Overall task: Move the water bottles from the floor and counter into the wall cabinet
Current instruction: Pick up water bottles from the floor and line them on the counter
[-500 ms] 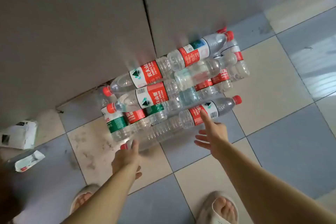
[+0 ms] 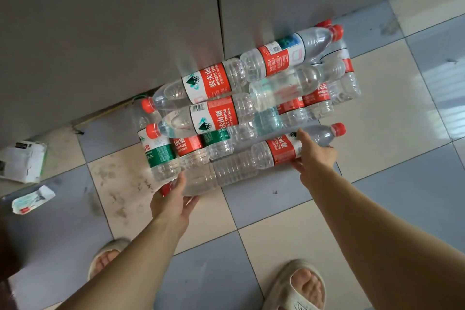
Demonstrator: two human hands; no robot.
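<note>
Several plastic water bottles [image 2: 214,83] with red or green labels lie heaped on the tiled floor against the grey cabinet doors [image 2: 113,33]. In the front row a clear unlabelled bottle [image 2: 226,173] lies with its red cap to the left. My left hand [image 2: 173,199] holds it at the neck end, thumb on top and fingers underneath. Base to base with it lies a red-labelled bottle [image 2: 279,150], its red cap pointing right. My right hand [image 2: 314,156] grips it just past the label, thumb over it and fingers below.
A seam [image 2: 217,7] runs between the two cabinet doors. Torn white packaging [image 2: 22,161] and a smaller wrapper [image 2: 32,199] lie on the floor at the left. My feet in beige slippers [image 2: 299,287] stand on the tiles below the pile.
Both hands have reached forward from just short of the pile. The left now holds the clear bottle's neck end and the right has closed round the red-labelled bottle.
</note>
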